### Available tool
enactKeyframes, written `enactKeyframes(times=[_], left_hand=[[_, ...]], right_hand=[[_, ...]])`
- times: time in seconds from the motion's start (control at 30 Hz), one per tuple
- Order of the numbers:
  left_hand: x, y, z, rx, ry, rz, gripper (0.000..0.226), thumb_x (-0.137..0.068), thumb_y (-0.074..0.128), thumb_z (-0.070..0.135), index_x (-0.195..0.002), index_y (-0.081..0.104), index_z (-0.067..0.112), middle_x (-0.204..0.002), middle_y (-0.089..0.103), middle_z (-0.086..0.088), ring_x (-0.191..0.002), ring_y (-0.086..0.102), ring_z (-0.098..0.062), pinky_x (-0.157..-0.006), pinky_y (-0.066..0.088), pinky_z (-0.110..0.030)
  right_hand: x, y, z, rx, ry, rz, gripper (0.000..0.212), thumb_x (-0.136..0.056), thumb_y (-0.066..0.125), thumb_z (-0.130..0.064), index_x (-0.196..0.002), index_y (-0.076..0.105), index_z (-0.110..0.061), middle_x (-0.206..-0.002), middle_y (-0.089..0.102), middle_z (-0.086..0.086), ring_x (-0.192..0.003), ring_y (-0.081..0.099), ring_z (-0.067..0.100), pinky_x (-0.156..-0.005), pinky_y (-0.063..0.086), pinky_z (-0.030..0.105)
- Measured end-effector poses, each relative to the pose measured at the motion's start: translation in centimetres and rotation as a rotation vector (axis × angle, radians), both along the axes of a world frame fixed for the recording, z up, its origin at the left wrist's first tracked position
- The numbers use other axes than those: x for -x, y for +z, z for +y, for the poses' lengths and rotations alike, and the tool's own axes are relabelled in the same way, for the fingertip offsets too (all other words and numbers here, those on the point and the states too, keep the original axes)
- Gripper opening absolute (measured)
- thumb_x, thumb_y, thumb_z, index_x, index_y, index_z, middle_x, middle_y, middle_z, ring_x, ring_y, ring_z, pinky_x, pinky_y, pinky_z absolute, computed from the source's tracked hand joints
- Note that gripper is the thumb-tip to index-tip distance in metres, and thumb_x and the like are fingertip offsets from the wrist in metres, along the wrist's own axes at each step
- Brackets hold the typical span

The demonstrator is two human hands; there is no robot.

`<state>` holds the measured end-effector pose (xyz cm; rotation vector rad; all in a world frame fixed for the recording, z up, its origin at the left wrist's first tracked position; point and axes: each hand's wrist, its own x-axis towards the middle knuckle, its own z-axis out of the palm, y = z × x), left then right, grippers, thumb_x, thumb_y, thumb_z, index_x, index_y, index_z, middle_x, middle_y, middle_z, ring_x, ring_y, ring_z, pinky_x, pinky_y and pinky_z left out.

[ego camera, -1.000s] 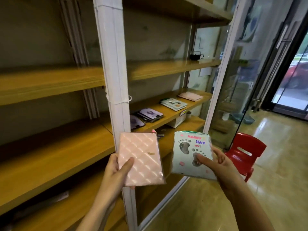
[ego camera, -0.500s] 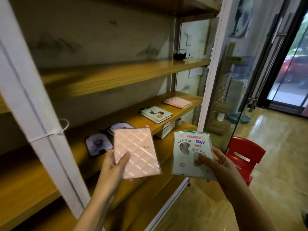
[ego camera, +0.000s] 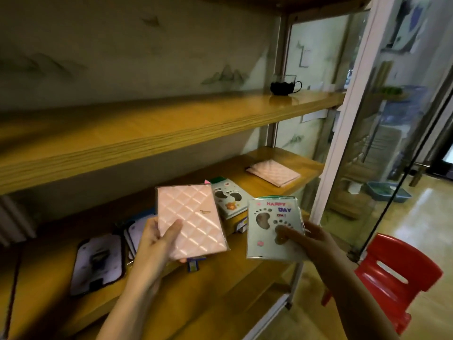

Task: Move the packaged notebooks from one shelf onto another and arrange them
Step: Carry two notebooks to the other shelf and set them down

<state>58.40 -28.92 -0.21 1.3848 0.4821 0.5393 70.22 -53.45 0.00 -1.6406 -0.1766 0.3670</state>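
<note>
- The left hand (ego camera: 157, 241) grips a pink, quilted, rectangular notebook in clear plastic wrap (ego camera: 191, 222). The thumb lies across the lower front cover and the other fingers close behind it.
- This pink notebook is held upright with its cover towards the camera, in front of the middle wooden shelf (ego camera: 220, 173) and clear of the shelf surface.
- The right hand (ego camera: 311, 241) grips a pale green, rectangular, wrapped notebook printed with footprints and the words "HAPPY DAY" (ego camera: 272, 227). The thumb presses on the front near the lower right and the fingers close behind.
- The green notebook is held just to the right of the pink one, at about the same height. The two do not touch.
- On the middle shelf, a second green footprint notebook (ego camera: 229, 197) lies flat, partly hidden behind the held pink notebook.
- Farther right on the same shelf, near its far end, a second pink quilted notebook (ego camera: 273, 173) lies flat, well apart from the others.
- At the left of the same shelf, pale-faced, dark-edged wrapped notebooks (ego camera: 98, 261) lie flat. More of these lie behind the left hand; their number cannot be told.
- The upper wooden shelf (ego camera: 171, 123) carries a black cup with a handle (ego camera: 284, 87) near its far right end.
- A white upright frame post (ego camera: 343, 119) stands at the right end of the shelves.
- A red plastic chair (ego camera: 397, 273) stands on the glossy floor to the right, near the right forearm.
</note>
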Motion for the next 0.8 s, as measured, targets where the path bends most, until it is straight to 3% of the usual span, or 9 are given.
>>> enactKeyframes(times=[0.1, 0.17, 0.27, 0.4, 0.53, 0.6, 0.67, 0.73, 0.8], left_hand=[[-1.7, -0.2, -0.1, -0.01, 0.046, 0.012, 0.023, -0.089, 0.054, 0.017, -0.109, 0.046, 0.011, -0.093, 0.061, -0.002, -0.065, 0.067, -0.007, -0.048, 0.051, -0.019], [-2.8, -0.4, -0.5, -0.025, 0.093, 0.02, 0.014, -0.089, 0.054, 0.015, -0.101, 0.047, 0.012, -0.089, 0.06, -0.003, -0.056, 0.065, -0.003, -0.043, 0.05, -0.015], [-4.4, -0.7, -1.5, -0.015, 0.178, 0.032, 0.015, -0.088, 0.055, 0.016, -0.101, 0.05, 0.012, -0.092, 0.062, -0.006, -0.059, 0.066, -0.008, -0.045, 0.051, -0.016], [-6.5, -0.7, -3.1, -0.007, 0.308, 0.037, 0.032, -0.086, 0.057, 0.018, -0.114, 0.048, 0.004, -0.096, 0.064, -0.01, -0.063, 0.068, -0.008, -0.048, 0.051, -0.015], [-8.2, -0.3, -5.2, -0.032, 0.43, 0.029, 0.03, -0.085, 0.057, 0.023, -0.112, 0.05, 0.012, -0.105, 0.064, -0.008, -0.078, 0.068, -0.012, -0.056, 0.051, -0.018], [-9.0, 0.0, -6.4, -0.05, 0.493, 0.018, 0.034, -0.084, 0.056, 0.024, -0.115, 0.05, 0.011, -0.105, 0.064, -0.009, -0.076, 0.068, -0.01, -0.053, 0.051, -0.015], [-9.7, 0.0, -7.2, -0.053, 0.539, 0.014, 0.037, -0.086, 0.055, 0.021, -0.119, 0.048, 0.008, -0.105, 0.063, -0.01, -0.081, 0.066, -0.015, -0.051, 0.05, -0.011], [-10.2, 0.1, -8.0, -0.058, 0.571, 0.01, 0.036, -0.087, 0.053, 0.019, -0.12, 0.047, 0.007, -0.104, 0.061, -0.009, -0.083, 0.063, -0.016, -0.049, 0.049, -0.009], [-10.7, 0.0, -8.5, -0.062, 0.602, 0.003, 0.035, -0.087, 0.053, 0.02, -0.119, 0.047, 0.008, -0.102, 0.061, -0.007, -0.083, 0.062, -0.015, -0.048, 0.048, -0.009]], right_hand=[[-4.2, -0.1, 1.2, -0.004, 0.053, 0.018, 0.014, -0.082, 0.068, -0.018, -0.095, 0.065, -0.013, -0.085, 0.074, 0.004, -0.072, 0.072, 0.017, -0.056, 0.058, 0.025], [-7.2, -0.2, 2.1, 0.026, 0.151, -0.006, 0.009, -0.086, 0.063, -0.016, -0.093, 0.066, -0.011, -0.091, 0.075, 0.009, -0.068, 0.073, 0.015, -0.056, 0.058, 0.025], [-11.5, -0.5, 3.8, 0.089, 0.265, -0.046, 0.005, -0.086, 0.063, -0.016, -0.091, 0.063, -0.016, -0.098, 0.073, 0.007, -0.067, 0.072, 0.013, -0.051, 0.054, 0.019], [-15.8, -0.6, 6.2, 0.081, 0.341, 0.036, 0.021, -0.08, 0.071, -0.015, -0.093, 0.055, -0.021, -0.108, 0.068, 0.007, -0.084, 0.068, 0.018, -0.061, 0.056, 0.024], [-19.0, -0.8, 8.6, 0.088, 0.471, 0.036, 0.021, -0.081, 0.07, -0.013, -0.089, 0.053, -0.021, -0.113, 0.068, 0.009, -0.074, 0.064, 0.007, -0.056, 0.051, 0.016], [-20.0, -0.8, 9.7, 0.118, 0.536, -0.004, 0.025, -0.083, 0.069, -0.015, -0.103, 0.054, -0.016, -0.108, 0.065, 0.003, -0.071, 0.058, 0.002, -0.054, 0.047, 0.012], [-20.8, -1.1, 10.7, 0.167, 0.586, -0.035, 0.042, -0.084, 0.068, -0.019, -0.122, 0.051, -0.01, -0.105, 0.06, 0.0, -0.078, 0.057, 0.007, -0.062, 0.046, 0.014], [-21.6, -1.8, 11.8, 0.251, 0.6, -0.082, 0.046, -0.084, 0.068, -0.027, -0.123, 0.051, -0.01, -0.113, 0.062, 0.0, -0.091, 0.059, 0.013, -0.073, 0.049, 0.022], [-22.6, -2.6, 12.7, 0.405, 0.601, -0.232, 0.041, -0.083, 0.065, -0.04, -0.112, 0.055, -0.013, -0.102, 0.065, -0.002, -0.084, 0.061, 0.011, -0.071, 0.051, 0.026]])
